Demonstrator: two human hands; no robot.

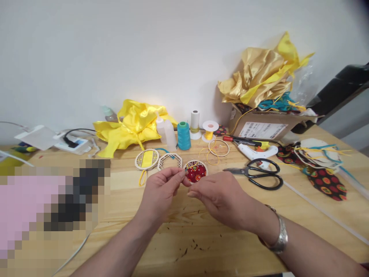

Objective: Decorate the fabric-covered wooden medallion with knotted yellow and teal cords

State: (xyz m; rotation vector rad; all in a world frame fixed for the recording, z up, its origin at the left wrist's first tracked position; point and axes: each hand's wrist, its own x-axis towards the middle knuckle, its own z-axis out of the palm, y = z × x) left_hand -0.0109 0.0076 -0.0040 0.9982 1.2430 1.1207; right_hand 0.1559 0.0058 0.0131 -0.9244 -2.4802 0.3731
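A pale wooden table (230,254) fills the lower frame. At the upper right stands a cardboard box (291,126), heaped with gold and yellow cloth; more yellow satin cloth (129,125) lies crumpled left of centre. Mid-frame, the right hand (221,196) has its fingers curled narrow, and the left hand (161,188) beside it draws thumb and forefinger together; I cannot tell what, if anything, either pinches. Black-handled scissors (246,172) lie right of centre, in front of a white glue gun (255,153). A round wooden ornament (197,175) with red patterned fabric sits mid-frame, just beyond the fingertips, partly hidden by them; whether it is held is unclear. Behind it stands a teal thread cone (183,137). Dark scraps (196,242) dot the lower centre.
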